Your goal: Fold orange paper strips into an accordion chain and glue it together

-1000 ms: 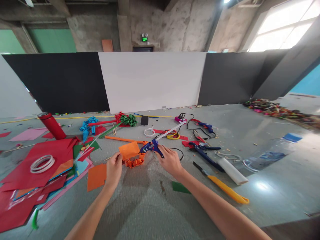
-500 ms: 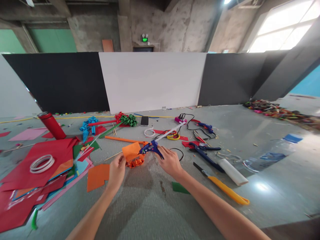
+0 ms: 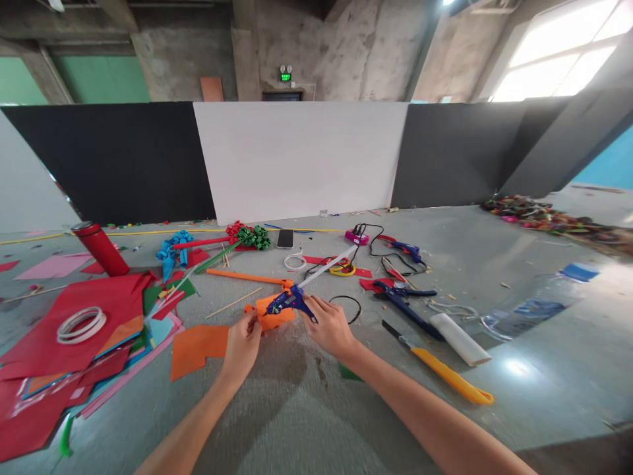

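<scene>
My right hand (image 3: 329,324) is wrapped round the handle of a blue glue gun (image 3: 289,300), which has a long whitish glue stick (image 3: 329,265) poking out of its back. The gun's nozzle points left, over an orange paper piece (image 3: 277,320). My left hand (image 3: 244,340) pinches the left edge of that orange paper, close to the nozzle. Behind the gun lies an orange wrapped stick (image 3: 244,276). More orange paper (image 3: 192,349) lies on the floor left of my left hand.
Red paper sheets (image 3: 113,297) and a red bottle (image 3: 101,247) are at the left. Blue pliers (image 3: 405,307), a yellow-handled knife (image 3: 450,376), a white roll (image 3: 459,340) and a plastic bottle (image 3: 529,307) lie at the right. A phone (image 3: 285,238) lies farther back.
My left hand has moved right and down with the orange paper, which is now lower. The glue gun in my right hand has shifted slightly left and down. A thin wooden stick shows more fully.
</scene>
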Demonstrator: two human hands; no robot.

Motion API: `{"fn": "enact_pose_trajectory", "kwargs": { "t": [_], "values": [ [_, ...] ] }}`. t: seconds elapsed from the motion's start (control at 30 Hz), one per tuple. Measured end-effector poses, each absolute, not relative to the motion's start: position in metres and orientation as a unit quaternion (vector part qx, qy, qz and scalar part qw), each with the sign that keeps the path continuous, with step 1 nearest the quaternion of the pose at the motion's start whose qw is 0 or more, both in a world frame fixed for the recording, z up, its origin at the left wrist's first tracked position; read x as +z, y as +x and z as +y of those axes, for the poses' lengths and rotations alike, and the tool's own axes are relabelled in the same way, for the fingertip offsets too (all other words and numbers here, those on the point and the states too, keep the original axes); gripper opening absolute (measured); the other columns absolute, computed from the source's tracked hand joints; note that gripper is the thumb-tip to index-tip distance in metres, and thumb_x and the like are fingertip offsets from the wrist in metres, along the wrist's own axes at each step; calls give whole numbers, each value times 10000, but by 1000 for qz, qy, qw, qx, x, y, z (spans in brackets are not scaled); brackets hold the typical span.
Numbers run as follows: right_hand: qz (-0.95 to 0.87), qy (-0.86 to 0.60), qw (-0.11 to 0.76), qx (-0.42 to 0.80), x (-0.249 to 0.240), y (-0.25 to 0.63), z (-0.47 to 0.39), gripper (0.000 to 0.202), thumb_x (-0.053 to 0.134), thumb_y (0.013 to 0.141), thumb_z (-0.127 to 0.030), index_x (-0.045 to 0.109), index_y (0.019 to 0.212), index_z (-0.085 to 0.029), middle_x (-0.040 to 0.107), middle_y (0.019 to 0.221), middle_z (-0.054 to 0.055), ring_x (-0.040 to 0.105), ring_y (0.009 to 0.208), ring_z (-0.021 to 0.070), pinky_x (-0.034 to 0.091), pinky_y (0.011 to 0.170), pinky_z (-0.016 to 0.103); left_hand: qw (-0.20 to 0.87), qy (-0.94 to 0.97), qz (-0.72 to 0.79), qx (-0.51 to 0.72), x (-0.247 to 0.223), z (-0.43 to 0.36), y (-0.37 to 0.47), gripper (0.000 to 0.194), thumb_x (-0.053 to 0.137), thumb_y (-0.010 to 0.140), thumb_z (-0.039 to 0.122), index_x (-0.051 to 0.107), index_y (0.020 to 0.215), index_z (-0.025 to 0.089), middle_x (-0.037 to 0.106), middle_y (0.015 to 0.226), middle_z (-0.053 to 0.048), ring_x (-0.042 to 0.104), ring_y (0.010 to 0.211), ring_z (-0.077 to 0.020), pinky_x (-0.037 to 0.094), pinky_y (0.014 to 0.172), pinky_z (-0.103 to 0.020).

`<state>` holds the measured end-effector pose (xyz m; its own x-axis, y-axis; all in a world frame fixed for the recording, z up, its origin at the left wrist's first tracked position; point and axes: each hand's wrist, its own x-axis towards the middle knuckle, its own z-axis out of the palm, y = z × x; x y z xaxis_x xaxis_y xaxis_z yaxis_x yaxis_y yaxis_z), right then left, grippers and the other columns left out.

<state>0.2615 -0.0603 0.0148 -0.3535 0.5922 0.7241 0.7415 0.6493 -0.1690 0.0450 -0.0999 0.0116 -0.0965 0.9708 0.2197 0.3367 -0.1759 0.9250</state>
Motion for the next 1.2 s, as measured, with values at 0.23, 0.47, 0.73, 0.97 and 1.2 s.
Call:
{"fn": "enact_pose_trajectory", "kwargs": {
  "t": [0.23, 0.47, 0.73, 0.97, 1.2],
  "values": [
    [-820, -403, 396, -92, 15, 261, -62, 288, 481, 984, -263, 597, 1230, -167, 713, 888, 83, 677, 741, 194, 494, 681, 265, 313, 594, 570, 473, 8, -100, 46, 289, 467, 840, 288, 702, 934, 149, 686, 687, -26, 651, 611, -189, 455, 594, -253],
    [-819, -406, 395, -95, 16, 264, -60, 275, 473, 993, -265, 605, 1208, -154, 718, 903, 86, 677, 745, 195, 484, 681, 271, 322, 560, 570, 508, 17, -99, 42, 288, 487, 826, 309, 701, 923, 143, 717, 761, -39, 655, 638, -187, 478, 611, -254],
    [-748, -510, 410, -106, 23, 271, -50, 341, 568, 936, -392, 636, 1185, -170, 734, 1019, 111, 695, 862, 234, 479, 709, 289, 333, 527, 562, 544, 24, -98, 39, 255, 510, 785, 306, 697, 847, 144, 714, 753, -44, 636, 624, -186, 476, 605, -253],
    [-718, -558, 404, -94, 26, 278, -43, 339, 563, 932, -428, 637, 1158, -188, 746, 1024, 91, 706, 828, 237, 477, 696, 293, 307, 540, 570, 539, 24, -98, 36, 221, 500, 801, 275, 683, 824, 154, 689, 726, -37, 630, 677, -194, 450, 632, -246],
    [-727, -541, 412, -96, 21, 280, -41, 317, 538, 917, -289, 643, 1190, -167, 730, 1103, 113, 702, 904, 235, 499, 765, 291, 300, 543, 570, 538, 16, -94, 32, 220, 497, 821, 268, 686, 850, 159, 678, 718, -25, 625, 703, -196, 439, 632, -243]
  ]
}}
